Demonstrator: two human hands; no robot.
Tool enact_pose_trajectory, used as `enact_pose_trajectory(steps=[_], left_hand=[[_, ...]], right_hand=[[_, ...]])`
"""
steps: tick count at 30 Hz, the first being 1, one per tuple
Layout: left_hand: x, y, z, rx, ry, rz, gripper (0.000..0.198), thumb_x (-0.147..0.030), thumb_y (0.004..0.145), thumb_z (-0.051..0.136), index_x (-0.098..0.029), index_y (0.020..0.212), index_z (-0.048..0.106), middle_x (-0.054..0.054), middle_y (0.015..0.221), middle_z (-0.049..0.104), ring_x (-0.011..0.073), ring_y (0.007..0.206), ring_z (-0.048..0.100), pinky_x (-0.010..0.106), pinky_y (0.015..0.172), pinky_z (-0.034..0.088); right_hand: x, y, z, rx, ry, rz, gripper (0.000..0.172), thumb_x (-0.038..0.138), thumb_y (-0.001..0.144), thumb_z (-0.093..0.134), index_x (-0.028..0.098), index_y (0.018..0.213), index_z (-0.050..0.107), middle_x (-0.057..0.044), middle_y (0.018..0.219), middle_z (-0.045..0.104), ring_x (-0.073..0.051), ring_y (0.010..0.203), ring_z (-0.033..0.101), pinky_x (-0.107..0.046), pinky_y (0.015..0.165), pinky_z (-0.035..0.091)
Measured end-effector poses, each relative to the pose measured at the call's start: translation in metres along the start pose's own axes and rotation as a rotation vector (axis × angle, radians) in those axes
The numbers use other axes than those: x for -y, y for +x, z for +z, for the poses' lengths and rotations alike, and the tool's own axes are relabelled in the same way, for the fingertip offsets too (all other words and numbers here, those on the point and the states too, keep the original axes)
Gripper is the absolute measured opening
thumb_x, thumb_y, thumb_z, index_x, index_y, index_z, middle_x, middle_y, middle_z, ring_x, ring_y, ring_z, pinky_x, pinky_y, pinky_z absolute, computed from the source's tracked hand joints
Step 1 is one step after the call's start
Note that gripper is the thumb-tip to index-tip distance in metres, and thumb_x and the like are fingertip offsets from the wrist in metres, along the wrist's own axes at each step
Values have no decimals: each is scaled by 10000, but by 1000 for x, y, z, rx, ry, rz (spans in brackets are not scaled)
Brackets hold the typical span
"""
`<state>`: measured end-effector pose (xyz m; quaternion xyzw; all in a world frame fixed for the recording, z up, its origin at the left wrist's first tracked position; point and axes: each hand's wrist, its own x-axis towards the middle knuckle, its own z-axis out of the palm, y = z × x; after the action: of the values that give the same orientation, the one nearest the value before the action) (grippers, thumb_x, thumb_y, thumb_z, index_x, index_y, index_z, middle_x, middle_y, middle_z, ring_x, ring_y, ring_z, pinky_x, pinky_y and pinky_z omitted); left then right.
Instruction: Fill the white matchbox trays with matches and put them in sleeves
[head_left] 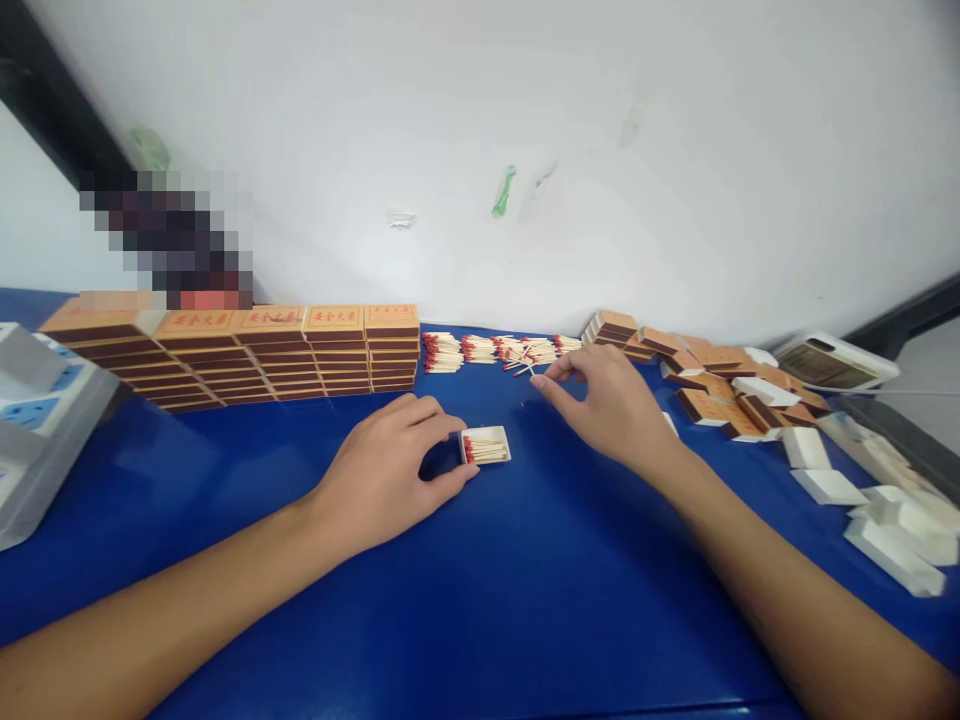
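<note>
My left hand (386, 475) grips a small white matchbox tray (505, 437) between thumb and fingers at its left end. Inside the tray lie several red-tipped matches (489, 451), heads toward my left hand. My right hand (619, 408) is at the back of the table, thumb and forefinger pinched on a match (532, 369) at the edge of the loose piles. Those piles of matches (480, 350) lie in a row along the wall, some of them crossed. My right fingers partly cover the rightmost piles.
Stacked orange matchboxes (335, 350) line the wall at left. Loose matchbox sleeves (712, 405) and white trays (829, 487) lie scattered at right. A white case-like object (836, 362) sits behind them. A grey-and-blue container (49, 420) stands at far left on the blue table (480, 600).
</note>
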<state>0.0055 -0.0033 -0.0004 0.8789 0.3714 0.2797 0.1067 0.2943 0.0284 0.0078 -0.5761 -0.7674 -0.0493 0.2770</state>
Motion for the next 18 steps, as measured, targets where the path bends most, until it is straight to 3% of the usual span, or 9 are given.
enact_pose_trajectory(steps=[5,9,13,18], left_hand=[[2,1,0,0,-2,-1,246,-375,969,745,-207,1148,753,33,1006,711,230,938,669,400,840,566],[2,2,0,3,-2,7,245,-371,970,747,-205,1151,750,36,1014,715,229,940,672,398,844,566],[1,1,-2,5,-1,25,249,-368,969,745,-205,1158,747,41,1019,714,230,948,674,396,852,568],[2,0,-4,-2,-18,27,236,-344,972,737,-204,1162,739,47,1030,716,230,956,678,386,844,569]], right_hand=[[-12,7,23,58,-31,75,231,424,947,703,204,906,646,-91,917,712,-276,894,637,-416,833,506],[-17,15,33,115,-116,116,172,308,997,598,209,858,621,-110,909,707,-280,905,638,-407,836,496],[-24,15,24,156,-151,97,193,263,1000,557,209,823,610,-131,892,699,-303,905,631,-429,846,488],[-32,8,-3,177,-212,17,155,250,996,549,201,863,611,-153,947,697,-324,943,629,-449,847,494]])
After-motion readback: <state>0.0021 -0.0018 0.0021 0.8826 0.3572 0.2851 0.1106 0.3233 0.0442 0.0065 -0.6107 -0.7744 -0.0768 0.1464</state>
